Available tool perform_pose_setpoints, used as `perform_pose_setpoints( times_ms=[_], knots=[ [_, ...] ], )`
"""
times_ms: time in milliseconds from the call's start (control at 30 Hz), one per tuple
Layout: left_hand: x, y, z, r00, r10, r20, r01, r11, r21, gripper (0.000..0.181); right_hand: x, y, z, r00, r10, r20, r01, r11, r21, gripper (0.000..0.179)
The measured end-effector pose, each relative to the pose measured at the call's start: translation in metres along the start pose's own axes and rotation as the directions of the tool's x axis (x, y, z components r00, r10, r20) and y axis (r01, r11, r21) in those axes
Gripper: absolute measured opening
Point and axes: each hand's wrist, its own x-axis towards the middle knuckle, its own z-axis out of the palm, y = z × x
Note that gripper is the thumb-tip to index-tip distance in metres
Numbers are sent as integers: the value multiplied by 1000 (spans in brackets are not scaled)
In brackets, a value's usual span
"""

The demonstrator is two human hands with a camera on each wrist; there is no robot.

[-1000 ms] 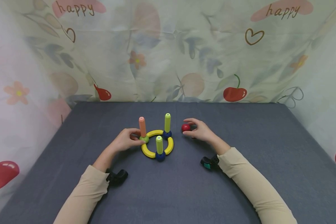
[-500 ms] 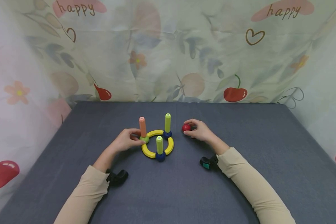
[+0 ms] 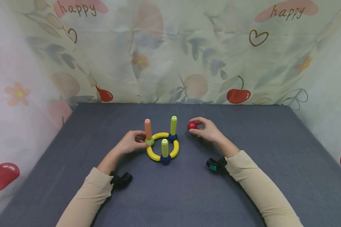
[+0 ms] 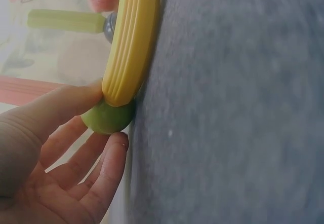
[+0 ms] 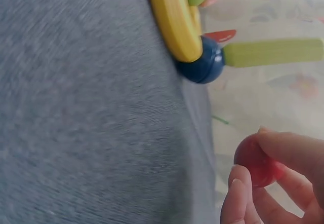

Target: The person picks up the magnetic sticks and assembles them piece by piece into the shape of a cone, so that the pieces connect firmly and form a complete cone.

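Curved yellow bars and balls form a toy ring lying on the table. An orange rod stands upright on its green ball. Lime-green rods rise from two dark blue balls, one far and one near. My left hand holds the green ball from the left, thumb on one side and fingers on the other. To the right of the ring, my right hand pinches a loose red ball between thumb and fingertips. The right wrist view shows it apart from the ring.
Dark grey cloth covers the table. A patterned curtain hangs behind its far edge, with more light cloth at both sides. Black wrist devices sit below both sleeves.
The ring has shifted slightly right with my left hand still on its green ball. My right hand has carried the red ball a little right and toward the far edge.
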Motion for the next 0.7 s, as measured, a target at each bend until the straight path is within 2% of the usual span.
perform_pose_setpoints(
  times_ms=[267,700],
  knots=[
    [2,8,10,999,18,27,-18,1000,-10,44,-12,-12,-12,1000,-16,-18,18,997,74,49],
    [8,23,22,998,25,60,-23,999,-22,42,-31,-33,-25,989,-130,-71,137,985,108,46]
  ],
)
